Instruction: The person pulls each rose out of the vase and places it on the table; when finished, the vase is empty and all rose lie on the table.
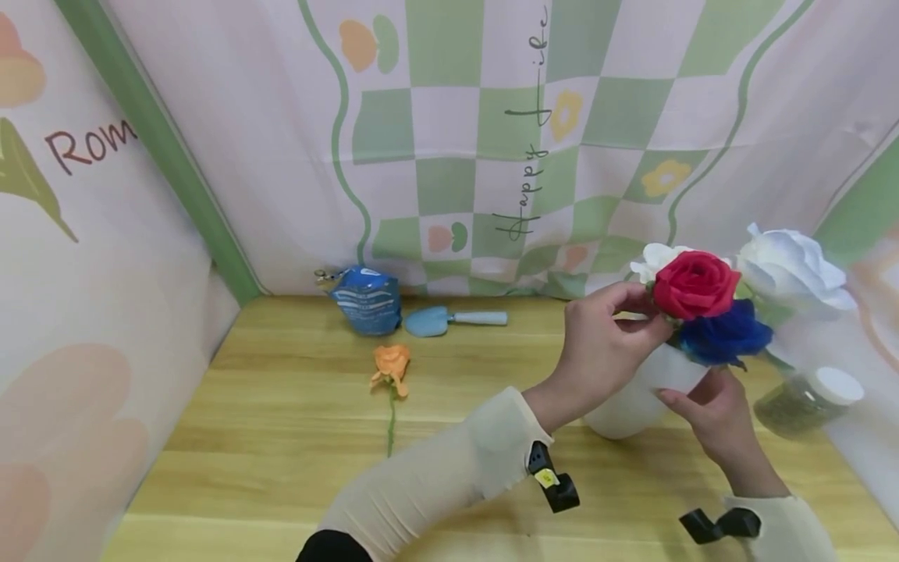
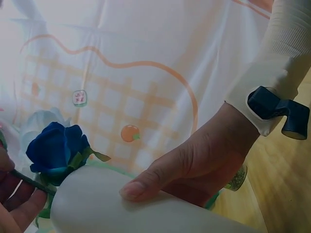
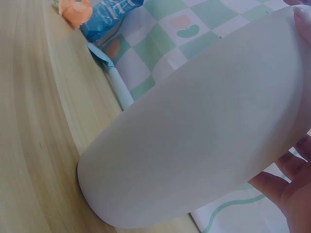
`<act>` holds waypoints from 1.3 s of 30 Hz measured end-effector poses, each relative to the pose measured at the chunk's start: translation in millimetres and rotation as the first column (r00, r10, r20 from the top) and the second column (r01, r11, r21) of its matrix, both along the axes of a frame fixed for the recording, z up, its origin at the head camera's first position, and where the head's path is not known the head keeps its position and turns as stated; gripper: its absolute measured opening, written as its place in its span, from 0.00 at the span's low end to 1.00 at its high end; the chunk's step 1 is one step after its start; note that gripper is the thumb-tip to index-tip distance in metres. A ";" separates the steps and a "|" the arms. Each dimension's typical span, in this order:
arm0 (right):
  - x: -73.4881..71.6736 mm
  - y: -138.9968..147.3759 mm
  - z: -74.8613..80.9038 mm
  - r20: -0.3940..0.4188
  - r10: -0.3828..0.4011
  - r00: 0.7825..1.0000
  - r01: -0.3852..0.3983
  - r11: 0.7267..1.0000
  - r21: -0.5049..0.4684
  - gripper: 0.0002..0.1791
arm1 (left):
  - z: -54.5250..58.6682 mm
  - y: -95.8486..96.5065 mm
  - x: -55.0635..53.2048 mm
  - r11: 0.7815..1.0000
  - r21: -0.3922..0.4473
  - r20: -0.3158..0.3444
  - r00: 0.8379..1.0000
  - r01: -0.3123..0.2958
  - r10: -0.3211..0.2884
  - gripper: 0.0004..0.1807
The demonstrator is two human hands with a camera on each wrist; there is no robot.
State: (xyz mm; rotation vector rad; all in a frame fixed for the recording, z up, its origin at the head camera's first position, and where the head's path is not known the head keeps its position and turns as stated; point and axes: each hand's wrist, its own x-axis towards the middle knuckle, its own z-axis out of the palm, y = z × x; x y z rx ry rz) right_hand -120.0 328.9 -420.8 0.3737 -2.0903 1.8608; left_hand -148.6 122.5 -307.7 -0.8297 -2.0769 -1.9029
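Observation:
In the head view my left hand (image 1: 607, 355) pinches the stem of a red rose (image 1: 697, 284) just below the bloom, over the mouth of a white vase (image 1: 621, 410). In the left wrist view a green stem (image 2: 29, 180) lies between its fingers. My right hand (image 1: 718, 417) holds the vase near its top, with the thumb on the near side. A blue rose (image 1: 726, 334) and a large white flower (image 1: 794, 267) stand at the vase mouth, and another white bloom (image 1: 656, 259) shows behind the red one. The vase (image 3: 194, 126) leans to one side.
An orange flower (image 1: 390, 363) with a green stem lies on the wooden table (image 1: 281, 437). Behind it are a blue bag (image 1: 367, 304) and a small trowel (image 1: 428, 321). A jar with a white lid (image 1: 837, 386) lies at the right. Printed curtains enclose the table.

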 end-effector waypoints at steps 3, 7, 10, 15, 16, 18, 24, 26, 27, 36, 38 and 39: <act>0.1 -0.1 -0.9 0.000 0.006 1.000 -0.006 1.000 -0.013 0.38 | 0.8 0.3 -0.7 1.000 -0.008 0.007 1.000 -0.006 0.006 0.11; 0.2 0.1 -2.3 0.005 0.010 1.000 -0.010 1.000 -0.016 0.38 | 0.6 0.4 -1.4 1.000 -0.017 0.019 1.000 -0.015 0.015 0.11; 0.4 0.4 -2.6 0.005 0.012 1.000 -0.012 1.000 -0.019 0.38 | 0.2 1.4 -1.8 0.999 -0.023 0.012 1.000 -0.023 0.023 0.12; 1.7 1.4 -2.3 0.001 0.017 1.000 -0.017 0.999 -0.030 0.37 | 1.3 6.2 -2.4 0.999 -0.031 0.003 0.999 -0.039 0.039 0.12; 2.0 1.4 -2.3 0.001 0.017 1.000 -0.017 0.999 -0.032 0.37 | 1.9 7.1 -2.4 0.998 -0.034 0.005 0.999 -0.043 0.043 0.12; 2.4 1.3 -2.2 0.003 0.014 1.000 -0.014 0.999 -0.033 0.36 | 2.9 7.8 -2.1 0.998 -0.037 0.004 0.999 -0.047 0.047 0.12; 2.1 0.3 -2.1 0.002 0.013 1.000 -0.013 0.999 -0.037 0.36 | 4.7 5.7 -2.4 0.999 -0.003 -0.013 0.999 -0.040 0.040 0.10; 1.8 0.1 -2.1 0.000 0.010 1.000 -0.010 0.999 -0.031 0.37 | 5.2 4.4 -3.0 0.999 0.016 -0.016 0.999 -0.039 0.039 0.10; 1.6 0.0 -2.1 -0.001 0.008 1.000 -0.008 1.000 -0.027 0.37 | 5.4 3.8 -3.4 0.999 0.028 -0.016 0.999 -0.038 0.038 0.10; 1.1 0.0 -1.1 0.005 -0.026 1.000 0.026 0.999 0.033 0.36 | 6.7 -0.5 -6.4 0.990 0.135 0.015 0.999 -0.034 0.032 0.10; 1.0 0.2 -0.7 0.009 -0.031 0.999 0.030 0.999 0.038 0.36 | 6.4 -1.5 -6.9 0.986 0.165 0.028 0.999 -0.035 0.030 0.11; 1.0 0.2 -0.5 0.011 -0.032 0.999 0.032 0.999 0.039 0.36 | 6.2 -1.9 -7.1 0.983 0.181 0.036 0.999 -0.033 0.027 0.11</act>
